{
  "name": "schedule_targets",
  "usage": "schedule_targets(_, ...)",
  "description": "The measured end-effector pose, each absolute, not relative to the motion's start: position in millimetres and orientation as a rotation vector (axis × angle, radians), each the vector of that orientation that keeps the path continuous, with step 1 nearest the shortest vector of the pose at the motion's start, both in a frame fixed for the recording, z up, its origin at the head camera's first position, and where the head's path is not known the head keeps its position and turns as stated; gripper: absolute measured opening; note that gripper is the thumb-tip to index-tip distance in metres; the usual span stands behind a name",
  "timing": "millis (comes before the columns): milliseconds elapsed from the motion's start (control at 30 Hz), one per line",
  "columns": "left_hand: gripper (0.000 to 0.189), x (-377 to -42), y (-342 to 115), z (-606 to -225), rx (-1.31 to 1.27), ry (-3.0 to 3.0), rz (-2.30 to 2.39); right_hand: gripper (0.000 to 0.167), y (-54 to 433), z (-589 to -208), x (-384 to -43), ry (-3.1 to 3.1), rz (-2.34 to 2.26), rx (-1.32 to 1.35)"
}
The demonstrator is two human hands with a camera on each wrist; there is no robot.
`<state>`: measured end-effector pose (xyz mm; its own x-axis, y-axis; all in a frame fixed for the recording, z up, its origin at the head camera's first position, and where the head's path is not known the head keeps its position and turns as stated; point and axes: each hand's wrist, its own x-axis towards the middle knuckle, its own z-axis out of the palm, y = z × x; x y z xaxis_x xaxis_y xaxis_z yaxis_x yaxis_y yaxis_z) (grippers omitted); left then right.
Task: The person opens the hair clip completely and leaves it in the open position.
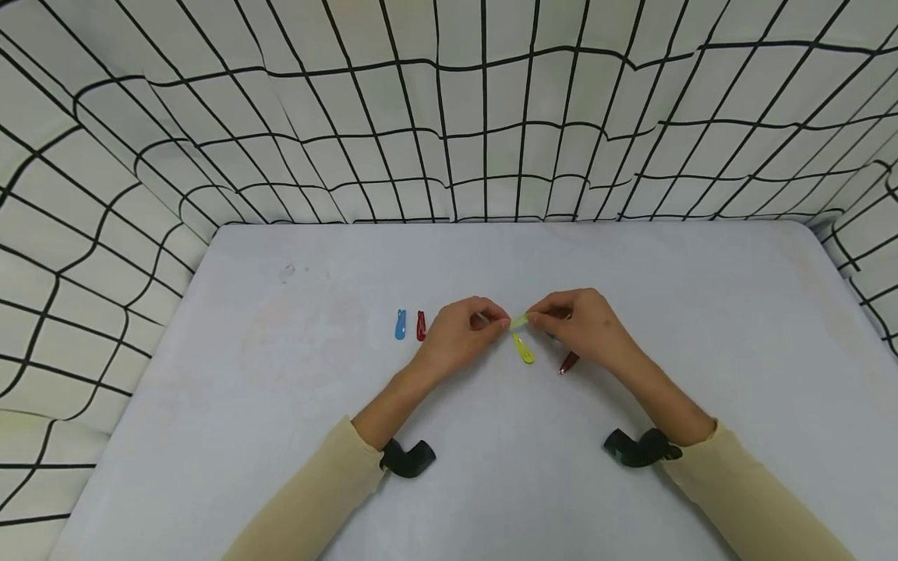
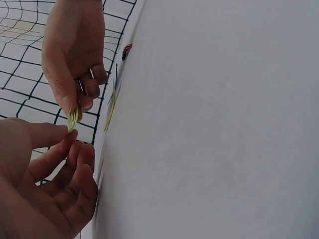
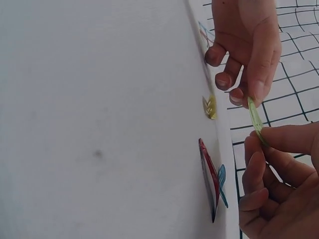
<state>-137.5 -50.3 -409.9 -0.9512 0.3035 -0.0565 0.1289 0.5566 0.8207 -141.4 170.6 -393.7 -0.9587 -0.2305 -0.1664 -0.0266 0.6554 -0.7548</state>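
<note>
Between my two hands, a light green snap hair clip [image 1: 519,322] is held up off the table. My left hand [image 1: 463,331] pinches one end of it with thumb and forefinger. The other end sits between the thumb and fingertips of my right hand [image 1: 585,323]. In the left wrist view the clip [image 2: 73,118] shows its narrow metal strips. Just below the fingertips in the head view lies a yellow hair clip [image 1: 524,351]. A dark red hair clip [image 1: 569,363] lies partly hidden under my right hand, with a blue clip [image 3: 222,181] beside it in the right wrist view.
Left of my left hand, a blue hair clip [image 1: 401,324] and a red hair clip [image 1: 421,326] lie side by side on the white table [image 1: 281,436]. A white wall covering with a black grid [image 1: 484,140] rises beyond the table's far edge.
</note>
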Motion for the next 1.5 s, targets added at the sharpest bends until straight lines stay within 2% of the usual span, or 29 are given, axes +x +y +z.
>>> schedule_targets(500, 0.014, -135.7, -51.6, -410.4, 0.416, 2.566, 1.490, 0.021, 174.3, -393.1, -139.5, 2.523, -1.362, -0.115)
schedule_targets(1033, 0.013, -137.5, -56.4, -407.7, 0.348, 2.562, 1.642, 0.018, 175.4, -393.7, -136.4, 2.514, -1.563, -0.220)
schedule_targets(1500, 0.014, -137.7, -61.2, -410.0, 0.320, 2.318, 1.858, 0.021, 172.2, -390.5, -131.9, 2.343, -1.626, -0.110)
